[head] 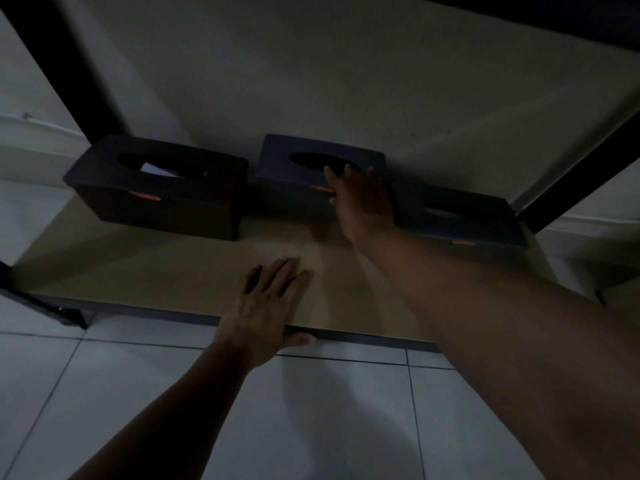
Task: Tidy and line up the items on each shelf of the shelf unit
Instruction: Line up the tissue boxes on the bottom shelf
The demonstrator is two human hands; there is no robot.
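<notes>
Three dark tissue boxes stand on a low beige shelf [166, 271]. The left box [156, 188] is brown-black with white tissue showing in its oval slot. The middle box [294, 174] is dark blue and sits against the back wall. My right hand [363, 202] rests on its right end, fingers spread over the top edge, thumb on the front face. The right box [460, 223] is dark blue and sits closer to the front. My left hand [266, 306] lies flat on the shelf near its front edge, holding nothing.
Black metal posts [79, 74] frame the shelf unit at left and right. An upper shelf edge [554, 15] crosses the top right. Grey floor tiles [311, 410] lie in front of and below the shelf. A pale wall stands behind.
</notes>
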